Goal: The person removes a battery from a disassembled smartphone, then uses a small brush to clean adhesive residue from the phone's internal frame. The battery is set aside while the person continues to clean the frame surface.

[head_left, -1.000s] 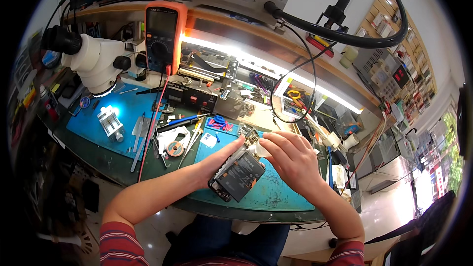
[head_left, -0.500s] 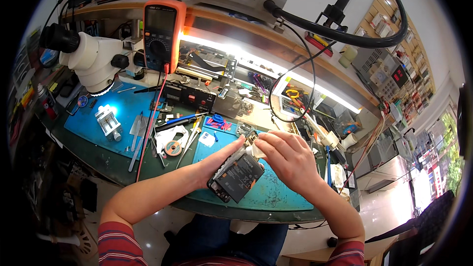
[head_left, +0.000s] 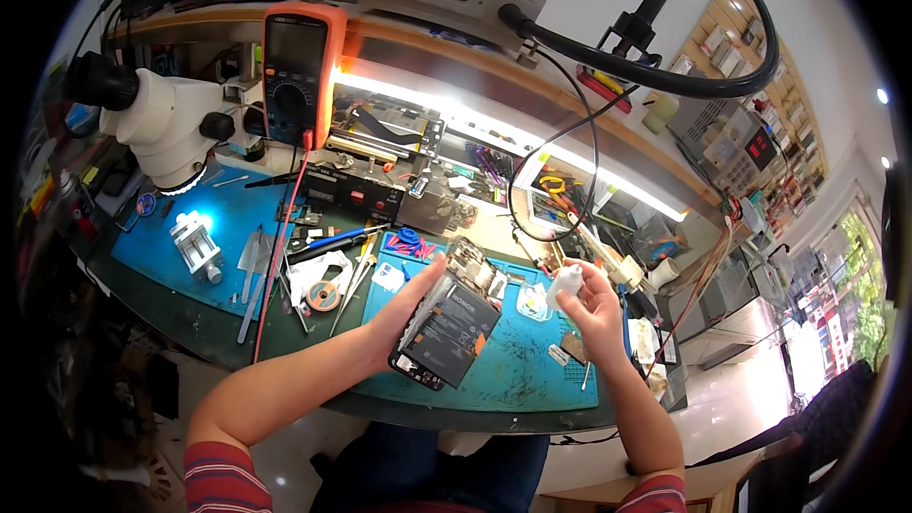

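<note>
Left hand (head_left: 401, 312) holds opened phone (head_left: 448, 331), right hand (head_left: 598, 309) white bottle (head_left: 566, 285), over blue mat (head_left: 494, 382); wooden shelf (head_left: 204, 25) behind.

A light strip (head_left: 608, 180) glows beneath a wooden shelf (head_left: 446, 59).

Black battery (head_left: 452, 331), white bottle (head_left: 567, 282), blue mat (head_left: 518, 382), red striped sleeves (head_left: 224, 478)

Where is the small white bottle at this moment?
In the head view, the small white bottle is in the right hand, to the right of the opened phone and over the blue mat.
</note>
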A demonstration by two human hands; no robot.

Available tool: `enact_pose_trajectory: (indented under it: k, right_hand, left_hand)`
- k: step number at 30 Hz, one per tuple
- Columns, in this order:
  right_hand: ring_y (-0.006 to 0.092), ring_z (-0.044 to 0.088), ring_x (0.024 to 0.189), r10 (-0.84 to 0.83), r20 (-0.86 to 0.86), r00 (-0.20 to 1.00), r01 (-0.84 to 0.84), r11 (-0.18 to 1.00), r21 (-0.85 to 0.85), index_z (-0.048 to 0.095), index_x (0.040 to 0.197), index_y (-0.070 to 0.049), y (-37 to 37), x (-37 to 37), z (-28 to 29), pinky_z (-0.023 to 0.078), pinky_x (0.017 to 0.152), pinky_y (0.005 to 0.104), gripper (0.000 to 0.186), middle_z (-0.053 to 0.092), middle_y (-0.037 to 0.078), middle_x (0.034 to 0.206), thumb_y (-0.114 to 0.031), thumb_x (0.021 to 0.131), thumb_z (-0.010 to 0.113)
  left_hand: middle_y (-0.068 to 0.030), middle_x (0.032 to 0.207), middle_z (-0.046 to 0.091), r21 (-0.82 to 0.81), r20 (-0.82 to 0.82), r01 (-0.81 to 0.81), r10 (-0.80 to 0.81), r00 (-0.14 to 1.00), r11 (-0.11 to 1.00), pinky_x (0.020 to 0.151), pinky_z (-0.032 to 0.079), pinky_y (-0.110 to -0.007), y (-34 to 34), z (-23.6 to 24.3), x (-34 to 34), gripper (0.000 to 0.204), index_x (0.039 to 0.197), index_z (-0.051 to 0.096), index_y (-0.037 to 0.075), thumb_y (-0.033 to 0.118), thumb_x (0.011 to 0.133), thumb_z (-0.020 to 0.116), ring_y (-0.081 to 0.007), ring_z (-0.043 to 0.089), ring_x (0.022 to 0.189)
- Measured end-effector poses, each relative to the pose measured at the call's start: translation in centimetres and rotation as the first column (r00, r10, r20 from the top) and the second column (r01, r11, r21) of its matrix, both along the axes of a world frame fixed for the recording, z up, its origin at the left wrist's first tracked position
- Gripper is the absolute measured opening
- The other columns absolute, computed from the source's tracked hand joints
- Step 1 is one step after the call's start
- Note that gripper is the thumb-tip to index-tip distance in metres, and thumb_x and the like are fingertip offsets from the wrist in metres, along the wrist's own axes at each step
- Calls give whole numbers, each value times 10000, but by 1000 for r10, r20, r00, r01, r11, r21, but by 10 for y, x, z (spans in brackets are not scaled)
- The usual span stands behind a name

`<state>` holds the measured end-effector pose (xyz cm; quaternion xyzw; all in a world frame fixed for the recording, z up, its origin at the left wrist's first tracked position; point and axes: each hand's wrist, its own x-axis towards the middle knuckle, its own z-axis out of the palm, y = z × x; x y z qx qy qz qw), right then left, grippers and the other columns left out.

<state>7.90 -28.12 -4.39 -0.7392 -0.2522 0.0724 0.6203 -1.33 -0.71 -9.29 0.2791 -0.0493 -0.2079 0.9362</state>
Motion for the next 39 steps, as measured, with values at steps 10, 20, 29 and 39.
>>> enact_pose_trajectory:
  k: [10,20,29,39]
  right_hand:
    - [205,683,809,-191,413,891,283,943,-174,683,1063,-7,75,128,-48,544,763,348,412,709,102,921,-286,808,848]
    - [182,686,952,-347,347,871,431,879,-203,628,1284,-3,54,64,-50,544,821,313,414,715,112,1054,-115,889,680]
    - [52,627,864,41,63,997,-21,958,-285,641,1203,15,88,-27,14,516,695,222,399,683,38,1053,-265,946,761]
    - [78,630,815,133,46,990,-116,958,-260,648,1184,21,88,-31,16,507,731,245,411,695,35,906,-221,886,792]
  left_hand:
    - [-167,1286,658,-56,145,-107,114,983,993,894,602,-343,17,0,6,833,1432,495,-18,690,1026,327,-210,703,1080]
    - [-136,1046,713,61,67,-166,162,984,984,755,609,-339,9,5,6,792,1338,556,39,726,1004,348,-219,727,853]
    - [-130,1162,673,192,150,-91,62,987,977,813,617,-354,3,-12,8,755,1421,473,64,692,1008,398,-209,713,977]
    - [-109,1316,569,268,342,-218,119,932,938,958,535,-334,-4,-2,0,524,1478,377,45,375,1075,435,-161,617,1149]
